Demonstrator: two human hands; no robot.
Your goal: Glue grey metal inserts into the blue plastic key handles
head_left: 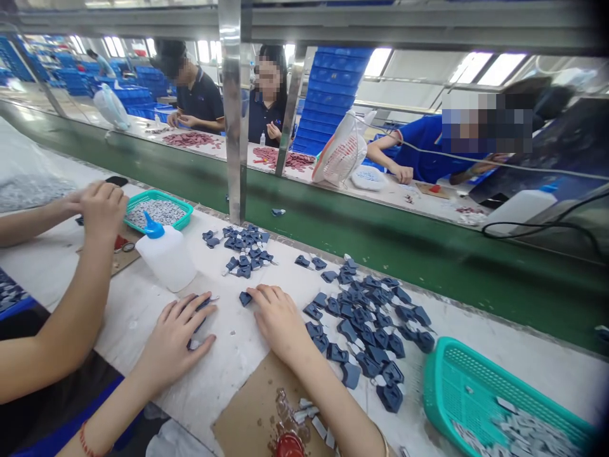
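My left hand (178, 339) lies palm down on the white table (223, 368), fingers spread over dark blue pieces that show partly between and beneath them. To its right, my right hand (280, 320) reaches forward, its fingertips on a single dark blue piece (245, 298). Beyond my hands is a small group of dark blue pieces (247, 241) with light tabs. A larger heap of the same pieces (371, 317) spreads to the right of my right hand. Under my right forearm lies a brown cardboard sheet (247, 406) with a red cap (289, 445) and pale strips (307, 416).
A white bottle (166, 257) with a blue tip stands left of centre, near a green basket (189, 219) of grey pieces. Another green basket (431, 387) is at the lower right. A neighbour's arms (71, 317) reach in from the left. Beyond the green belt (309, 216) people sit working.
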